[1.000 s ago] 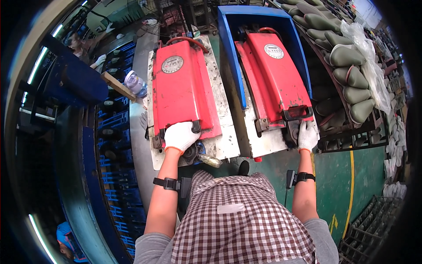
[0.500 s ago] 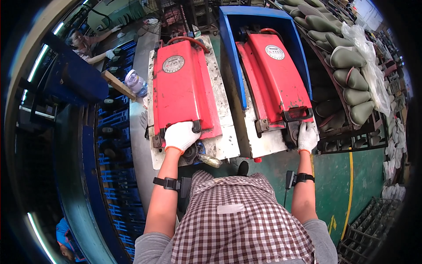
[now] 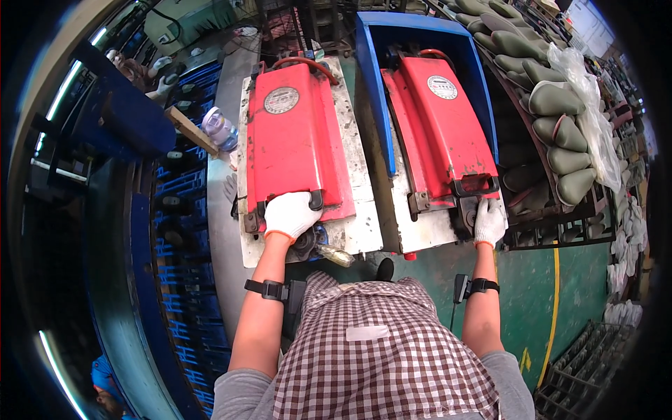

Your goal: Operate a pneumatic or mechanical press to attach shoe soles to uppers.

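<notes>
Two red machine covers stand side by side in front of me, a left one (image 3: 297, 140) and a right one (image 3: 441, 119). My left hand (image 3: 292, 213), in a white glove with an orange cuff, is closed around the black handle (image 3: 316, 200) at the near end of the left cover. My right hand (image 3: 489, 222), gloved alike, is closed against the dark metal part (image 3: 467, 214) below the right cover's black handle (image 3: 477, 185). What its fingers grip is hidden. A wrapped, yellowish bundle (image 3: 336, 255) sticks out below the left machine.
A blue hood (image 3: 413, 26) surrounds the right machine's back and sides. Rows of green boot-shaped pieces (image 3: 556, 98) fill a rack at right, partly under clear plastic (image 3: 603, 133). Left are a plastic bottle (image 3: 219, 129), a glove (image 3: 231, 187) and blue racking (image 3: 183, 266). Another person's gloved hand (image 3: 162, 85) shows far left.
Both my hands hold the same places, and the red covers stay down. The view has shifted slightly. At far left, the other person's hands and head have moved.
</notes>
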Demonstrator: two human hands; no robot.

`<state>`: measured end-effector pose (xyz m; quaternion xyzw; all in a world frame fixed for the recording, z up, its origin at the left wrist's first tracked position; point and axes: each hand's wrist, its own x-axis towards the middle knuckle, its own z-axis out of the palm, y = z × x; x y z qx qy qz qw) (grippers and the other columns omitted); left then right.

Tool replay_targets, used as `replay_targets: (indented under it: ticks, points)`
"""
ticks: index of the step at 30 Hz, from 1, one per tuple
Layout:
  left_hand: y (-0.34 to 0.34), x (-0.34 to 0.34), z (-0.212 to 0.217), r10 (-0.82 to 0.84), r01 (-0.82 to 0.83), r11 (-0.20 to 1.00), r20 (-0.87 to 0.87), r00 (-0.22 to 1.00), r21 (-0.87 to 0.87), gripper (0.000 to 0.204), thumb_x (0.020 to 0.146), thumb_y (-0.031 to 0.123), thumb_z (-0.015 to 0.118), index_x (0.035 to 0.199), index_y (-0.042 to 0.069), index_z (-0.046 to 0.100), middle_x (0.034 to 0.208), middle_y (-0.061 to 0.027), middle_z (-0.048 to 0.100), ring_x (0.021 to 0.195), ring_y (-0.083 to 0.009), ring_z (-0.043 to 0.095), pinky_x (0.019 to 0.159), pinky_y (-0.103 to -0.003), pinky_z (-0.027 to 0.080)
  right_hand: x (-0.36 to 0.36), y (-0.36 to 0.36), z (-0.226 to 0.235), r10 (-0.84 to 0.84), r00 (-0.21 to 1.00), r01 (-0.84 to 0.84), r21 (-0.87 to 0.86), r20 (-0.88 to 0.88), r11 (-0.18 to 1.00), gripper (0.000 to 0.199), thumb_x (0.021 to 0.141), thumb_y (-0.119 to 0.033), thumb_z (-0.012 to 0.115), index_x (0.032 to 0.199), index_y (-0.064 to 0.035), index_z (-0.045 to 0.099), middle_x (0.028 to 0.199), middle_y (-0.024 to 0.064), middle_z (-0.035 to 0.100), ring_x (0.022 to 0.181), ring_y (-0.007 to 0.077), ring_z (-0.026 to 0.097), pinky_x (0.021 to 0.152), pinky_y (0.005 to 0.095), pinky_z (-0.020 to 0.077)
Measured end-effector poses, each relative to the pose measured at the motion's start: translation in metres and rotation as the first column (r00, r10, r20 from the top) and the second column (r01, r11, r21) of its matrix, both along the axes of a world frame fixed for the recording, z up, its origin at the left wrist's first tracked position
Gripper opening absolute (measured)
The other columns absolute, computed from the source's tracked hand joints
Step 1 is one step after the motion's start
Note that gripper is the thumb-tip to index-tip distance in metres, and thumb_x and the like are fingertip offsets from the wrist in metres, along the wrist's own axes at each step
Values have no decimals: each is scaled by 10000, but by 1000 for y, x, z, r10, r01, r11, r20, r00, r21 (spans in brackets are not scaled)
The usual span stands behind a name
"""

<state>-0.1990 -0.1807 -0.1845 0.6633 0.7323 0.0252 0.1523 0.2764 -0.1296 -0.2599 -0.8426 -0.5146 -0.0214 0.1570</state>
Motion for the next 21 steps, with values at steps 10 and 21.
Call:
replay_targets:
  ticks: [10,21]
  points:
    - [1,-3,-1,9,-9,1000,6,1000,-26,408,809,493,699,916,107,780,898,-162,755,863,-360,732,776,-453,575,-55,-12,-10,426,864,-195,602,-268,774,99,954,-80,673,1033,-27,703,996,115,673,908,275,631,883,414,513]
    - [1,-8,-8,-26,28,999,34,999,-38,426,820,499,671,931,103,785,938,-165,756,907,-362,729,813,-458,568,-290,-86,15,157,173,-951,-124,-972,282,469,991,-395,666,1285,-31,629,989,126,730,864,233,696,689,355,573]
